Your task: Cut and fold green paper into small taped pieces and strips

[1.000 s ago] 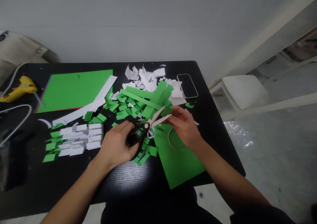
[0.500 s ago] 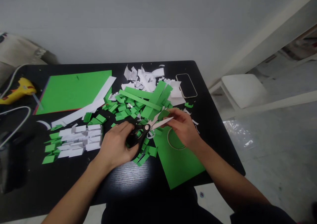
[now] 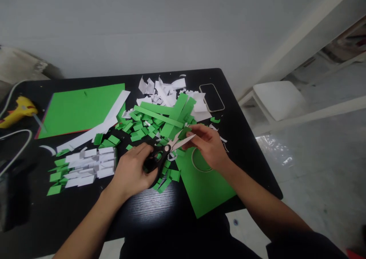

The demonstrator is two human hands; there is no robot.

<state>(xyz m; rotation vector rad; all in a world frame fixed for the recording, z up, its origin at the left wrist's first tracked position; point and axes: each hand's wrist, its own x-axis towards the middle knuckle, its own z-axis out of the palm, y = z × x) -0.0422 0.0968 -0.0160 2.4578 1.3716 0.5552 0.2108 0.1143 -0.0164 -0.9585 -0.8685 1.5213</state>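
Note:
My left hand [image 3: 134, 169] is closed round the black handles of a pair of scissors [image 3: 167, 149], whose blades are spread and point right. Between the blade tips and my fingers is a small green paper piece [image 3: 184, 132], pinched by my right hand [image 3: 207, 144]. Under my right hand lies a green sheet [image 3: 206, 192] with a ring [image 3: 201, 170] on it, partly covered by the hand. Just beyond the blades is a heap of folded green pieces [image 3: 140, 131] with long green strips [image 3: 160, 116] on top.
White paper scraps [image 3: 164, 91] and a phone [image 3: 212, 97] are at the back of the black table [image 3: 85, 224]. Left are a green sheet stack [image 3: 82, 108], a white strip [image 3: 94, 131], rows of folded white pieces [image 3: 90, 167] and a yellow glue gun [image 3: 20, 112]. A white stool [image 3: 278, 98] stands right.
The view has shifted slightly, so the table items appear a little further left. My hands hold the scissors and the green piece much as before, blades still apart.

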